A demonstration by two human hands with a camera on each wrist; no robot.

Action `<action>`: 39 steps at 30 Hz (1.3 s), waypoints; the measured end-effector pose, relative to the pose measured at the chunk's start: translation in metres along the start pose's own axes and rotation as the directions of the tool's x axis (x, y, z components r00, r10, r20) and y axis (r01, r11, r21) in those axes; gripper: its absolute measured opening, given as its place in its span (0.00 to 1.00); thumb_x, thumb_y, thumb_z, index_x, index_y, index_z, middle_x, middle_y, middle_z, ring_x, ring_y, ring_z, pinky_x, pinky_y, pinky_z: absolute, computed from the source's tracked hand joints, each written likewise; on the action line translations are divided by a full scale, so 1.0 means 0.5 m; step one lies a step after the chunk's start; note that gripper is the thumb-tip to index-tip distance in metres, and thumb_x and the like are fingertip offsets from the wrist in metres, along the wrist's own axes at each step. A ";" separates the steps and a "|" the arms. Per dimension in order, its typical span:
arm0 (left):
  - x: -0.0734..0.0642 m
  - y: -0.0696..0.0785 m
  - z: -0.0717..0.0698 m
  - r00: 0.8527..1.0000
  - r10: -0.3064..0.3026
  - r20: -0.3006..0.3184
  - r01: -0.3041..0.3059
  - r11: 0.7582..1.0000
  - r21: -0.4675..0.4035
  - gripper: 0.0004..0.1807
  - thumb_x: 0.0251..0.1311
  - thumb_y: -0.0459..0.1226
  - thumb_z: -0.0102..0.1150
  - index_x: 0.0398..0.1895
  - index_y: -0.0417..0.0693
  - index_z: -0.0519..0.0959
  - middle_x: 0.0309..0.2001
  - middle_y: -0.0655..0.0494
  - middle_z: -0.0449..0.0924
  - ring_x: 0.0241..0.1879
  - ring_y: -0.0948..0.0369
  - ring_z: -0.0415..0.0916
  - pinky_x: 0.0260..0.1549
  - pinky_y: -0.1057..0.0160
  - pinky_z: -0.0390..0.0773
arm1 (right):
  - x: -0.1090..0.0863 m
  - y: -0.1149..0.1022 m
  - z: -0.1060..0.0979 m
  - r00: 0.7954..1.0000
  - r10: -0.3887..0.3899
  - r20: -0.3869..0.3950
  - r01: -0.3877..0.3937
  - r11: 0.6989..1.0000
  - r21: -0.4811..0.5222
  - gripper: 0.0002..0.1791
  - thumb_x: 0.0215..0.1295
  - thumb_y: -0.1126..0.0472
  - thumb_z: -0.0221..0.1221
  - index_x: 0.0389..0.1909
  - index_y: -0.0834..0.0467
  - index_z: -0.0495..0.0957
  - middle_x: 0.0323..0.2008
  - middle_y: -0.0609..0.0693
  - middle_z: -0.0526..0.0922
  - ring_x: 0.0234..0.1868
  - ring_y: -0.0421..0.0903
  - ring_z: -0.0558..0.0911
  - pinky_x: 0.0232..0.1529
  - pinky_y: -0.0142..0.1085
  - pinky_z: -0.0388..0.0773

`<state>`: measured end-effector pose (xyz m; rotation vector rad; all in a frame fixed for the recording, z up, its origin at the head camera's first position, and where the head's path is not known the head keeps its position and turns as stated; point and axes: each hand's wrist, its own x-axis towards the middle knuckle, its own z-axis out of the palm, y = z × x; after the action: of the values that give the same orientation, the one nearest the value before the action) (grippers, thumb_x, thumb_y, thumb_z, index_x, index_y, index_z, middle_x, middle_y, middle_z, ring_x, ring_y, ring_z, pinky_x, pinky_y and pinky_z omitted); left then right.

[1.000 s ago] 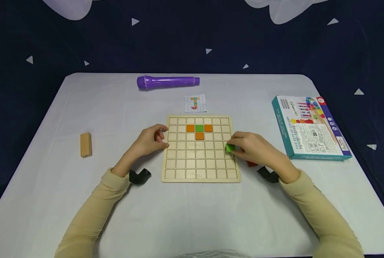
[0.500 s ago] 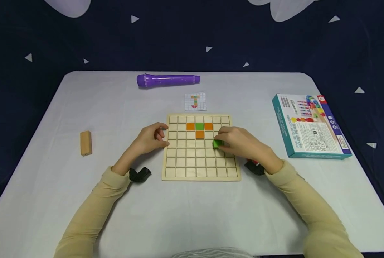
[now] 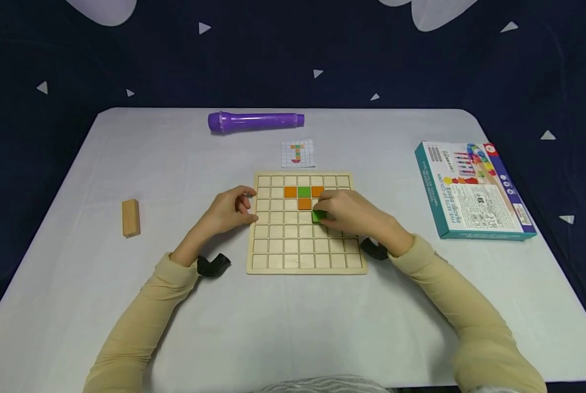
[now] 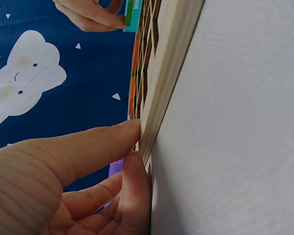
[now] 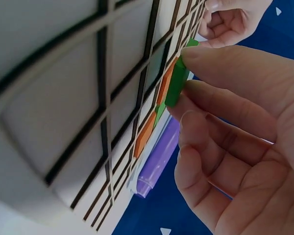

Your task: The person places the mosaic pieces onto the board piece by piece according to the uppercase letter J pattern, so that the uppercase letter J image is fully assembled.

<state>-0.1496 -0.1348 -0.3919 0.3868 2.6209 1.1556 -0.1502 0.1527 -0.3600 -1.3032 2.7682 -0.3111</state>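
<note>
A pale wooden grid board (image 3: 275,262) lies flat at the middle of the table. At its left edge, my left hand (image 3: 228,210) holds the side with thumb and forefinger, the other fingers curled. My right hand (image 3: 349,210) pinches a green square tile (image 3: 318,217) between thumb and fingertips, close over the board's middle. In the right wrist view that green tile (image 5: 176,85) stands tilted, on edge. Set in the board are an orange tile (image 3: 290,192), a green tile (image 3: 304,192), another orange tile (image 3: 317,191), and an orange tile (image 3: 305,204) below the green one.
Beyond the board lies a small card (image 3: 297,153) printed with a coloured J-like pattern. A purple toy microphone (image 3: 255,121) lies farther back. A wooden block (image 3: 131,218) is on the left, a teal-edged box (image 3: 479,191) on the right. Black straps hang from both wrists.
My right hand has moved left across the board with the green tile, from the right edge to near the middle column. The left hand stays at the left edge.
</note>
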 end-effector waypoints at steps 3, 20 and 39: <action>-0.001 -0.001 0.000 1.000 -0.002 0.002 0.002 1.000 0.000 0.30 0.48 0.32 0.67 0.56 0.36 0.70 0.36 0.47 0.73 0.32 0.58 0.74 0.31 0.66 0.70 | 0.009 -0.005 0.003 1.000 0.008 0.021 -0.008 1.000 0.002 0.09 0.53 0.63 0.66 0.35 0.60 0.84 0.31 0.50 0.81 0.30 0.41 0.77 0.35 0.35 0.77; -0.001 0.001 0.001 1.000 -0.006 0.000 0.006 1.000 0.003 0.29 0.48 0.32 0.67 0.56 0.37 0.70 0.36 0.47 0.74 0.32 0.58 0.74 0.32 0.66 0.70 | 0.031 -0.021 0.015 1.000 0.003 0.025 -0.001 0.999 -0.049 0.11 0.54 0.61 0.66 0.38 0.60 0.84 0.36 0.52 0.84 0.35 0.45 0.83 0.38 0.36 0.80; 0.001 0.001 0.000 1.000 -0.012 0.001 0.012 1.000 -0.007 0.29 0.49 0.32 0.67 0.57 0.37 0.70 0.36 0.48 0.73 0.32 0.58 0.74 0.31 0.67 0.71 | 0.043 -0.025 0.018 1.000 -0.003 0.020 0.003 1.000 -0.013 0.10 0.54 0.61 0.66 0.38 0.59 0.84 0.34 0.51 0.83 0.33 0.43 0.82 0.35 0.33 0.79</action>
<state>-0.1502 -0.1341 -0.3914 0.3701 2.6146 1.1604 -0.1534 0.1269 -0.3658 -1.3060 2.7568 -0.2785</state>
